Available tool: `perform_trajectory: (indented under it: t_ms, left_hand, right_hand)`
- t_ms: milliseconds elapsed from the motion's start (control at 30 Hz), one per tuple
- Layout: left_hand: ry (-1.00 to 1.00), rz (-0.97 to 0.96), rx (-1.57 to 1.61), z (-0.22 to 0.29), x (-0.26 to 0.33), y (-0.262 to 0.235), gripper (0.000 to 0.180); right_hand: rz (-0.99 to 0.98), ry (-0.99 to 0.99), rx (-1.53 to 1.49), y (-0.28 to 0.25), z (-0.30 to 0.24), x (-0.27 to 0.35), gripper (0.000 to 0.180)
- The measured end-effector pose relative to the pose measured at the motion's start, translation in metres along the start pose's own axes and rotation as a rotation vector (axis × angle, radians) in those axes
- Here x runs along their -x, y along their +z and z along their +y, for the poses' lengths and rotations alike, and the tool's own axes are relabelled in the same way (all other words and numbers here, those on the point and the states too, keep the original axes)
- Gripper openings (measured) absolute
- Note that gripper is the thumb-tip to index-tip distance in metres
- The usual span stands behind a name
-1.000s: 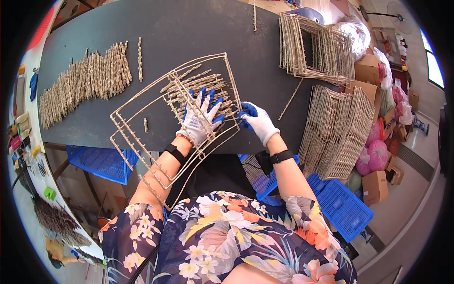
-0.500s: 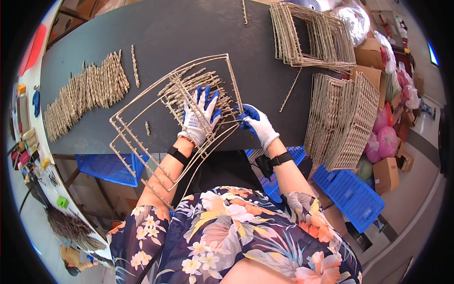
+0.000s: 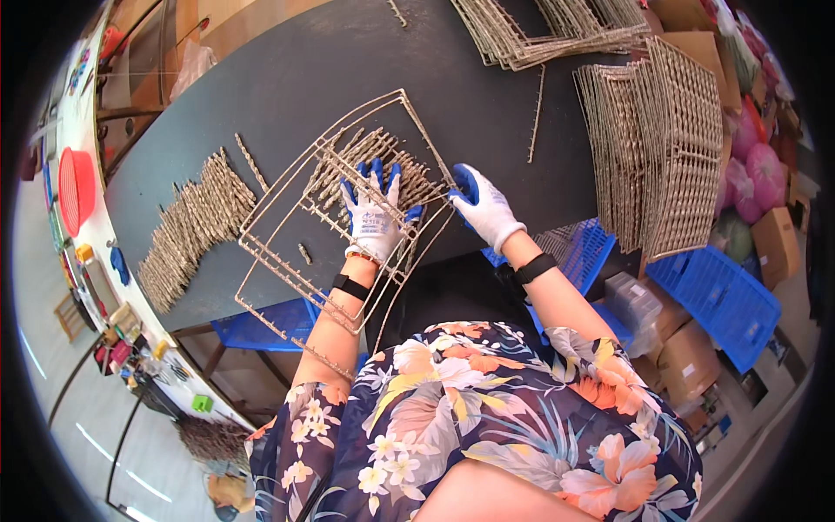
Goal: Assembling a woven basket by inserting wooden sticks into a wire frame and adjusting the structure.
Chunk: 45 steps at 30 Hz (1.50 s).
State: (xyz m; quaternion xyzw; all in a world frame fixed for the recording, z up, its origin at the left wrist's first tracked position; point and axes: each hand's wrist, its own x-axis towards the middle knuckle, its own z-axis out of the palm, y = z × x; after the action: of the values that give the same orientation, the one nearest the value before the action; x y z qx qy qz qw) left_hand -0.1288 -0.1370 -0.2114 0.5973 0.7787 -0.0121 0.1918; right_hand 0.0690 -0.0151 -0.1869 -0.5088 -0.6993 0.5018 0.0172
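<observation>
My left hand [image 3: 376, 216], in a white glove with blue fingertips, lies with fingers spread on a pile of short, twisted, brown-tan rods [image 3: 376, 148]. Around that hand and forearm are overlapping thin tan wire frames [image 3: 277, 195], studded with small nubs along their bars. They tilt over the pile and reach past the table edge toward my body. My right hand [image 3: 489, 209], gloved alike, is at the right side of these frames, thumb and fingers closed about a bar. The exact contact of its fingertips is partly hidden. One short rod piece [image 3: 304, 253] lies left of my left wrist.
On the dark table [image 3: 287, 96], a long row of twisted rods [image 3: 196, 235] lies left. Stacked frames [image 3: 513, 43] are at the far right, with an upright stack of rod-filled racks [image 3: 648, 157] nearer. A blue crate [image 3: 718, 300] sits beyond the table's right edge.
The view has shifted and turned, so the table's surroundings sit differently. My right hand's fingers look less tightly curled at the frame's side. My left hand stays on the rods.
</observation>
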Motion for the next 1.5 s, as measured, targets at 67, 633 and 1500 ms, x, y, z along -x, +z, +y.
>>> perform_trajectory:
  t_ms: [67,633,1500]
  left_hand:
    - [0.016,0.018,-0.006,-0.002,-0.001,0.002,0.094]
    - [0.013,-0.131,-0.134,-0.016,-0.005,-0.014,0.132]
    - [-0.202,-0.002,0.106,-0.032,-0.038,-0.011,0.131]
  right_hand:
    - [0.042,-0.136,0.3,-0.002,0.002,0.013,0.067]
    - [0.199,-0.366,0.373,0.017,0.026,-0.008,0.058]
    - [0.087,-0.176,-0.076,0.008,0.004,-0.026,0.037]
